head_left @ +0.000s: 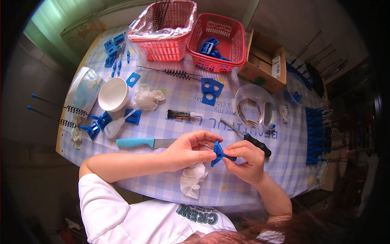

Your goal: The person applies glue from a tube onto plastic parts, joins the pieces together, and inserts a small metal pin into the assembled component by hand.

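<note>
A small blue plastic piece, flat and angular with pointed arms, is held just above the near edge of the table, which is covered in a blue-and-white checked cloth. The left hand pinches its left side between thumb and fingertips, and the right hand pinches its right side the same way, fingers pressed together on the plastic. Below the hands lies a crumpled white tissue, soft and wrinkled. Just beyond the left hand lies a knife with a textured teal handle and a smooth metal blade; beside the right hand lies a screwdriver with a thin steel shaft and black grip. Farther back stand two red mesh plastic baskets, a round white bowl and a clear round container.
</note>
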Motion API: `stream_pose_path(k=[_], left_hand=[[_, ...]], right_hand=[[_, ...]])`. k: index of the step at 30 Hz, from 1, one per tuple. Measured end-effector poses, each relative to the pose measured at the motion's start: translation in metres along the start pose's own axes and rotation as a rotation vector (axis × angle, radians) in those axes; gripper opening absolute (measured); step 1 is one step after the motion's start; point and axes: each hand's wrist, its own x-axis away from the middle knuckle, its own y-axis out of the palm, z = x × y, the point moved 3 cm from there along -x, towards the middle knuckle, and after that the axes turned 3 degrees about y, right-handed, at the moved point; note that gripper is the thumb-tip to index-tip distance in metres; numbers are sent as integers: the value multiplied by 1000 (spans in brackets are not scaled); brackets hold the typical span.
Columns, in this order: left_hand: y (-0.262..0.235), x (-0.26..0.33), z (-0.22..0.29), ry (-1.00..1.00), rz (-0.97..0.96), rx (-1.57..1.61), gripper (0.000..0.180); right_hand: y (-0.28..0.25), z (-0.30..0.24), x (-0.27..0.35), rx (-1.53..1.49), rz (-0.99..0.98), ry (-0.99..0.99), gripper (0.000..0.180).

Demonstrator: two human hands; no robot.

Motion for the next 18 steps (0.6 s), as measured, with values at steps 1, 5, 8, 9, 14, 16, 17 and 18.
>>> stream_pose_path(k=[1, 5, 8, 9, 14, 16, 17, 18], left_hand=[[-1, 0, 0, 0, 1, 0, 42], [-2, 1, -1, -2, -26, 9, 46], [-2, 1, -1, 8, -31, 17, 46], [-2, 1, -1, 16, -37, 20, 46], [-2, 1, -1, 19, -39, 25, 46], [-2, 1, -1, 34, -44, 25, 46], [-1, 1, -1, 46, -39, 22, 43], [0, 1, -1, 59, -34, 20, 41]], right_hand=[[0, 0, 0, 1, -10, -12, 23], [0, 0, 0, -3, -27, -27, 25], [1, -1, -1, -15, -10, -5, 22], [1, -1, -1, -16, -11, -5, 22], [1, -1, -1, -6, -12, -16, 21], [1, -1, 0, -7, -12, -25, 21], [1, -1, 0, -9, -12, -33, 21], [1, -1, 0, -9, -14, -34, 21]])
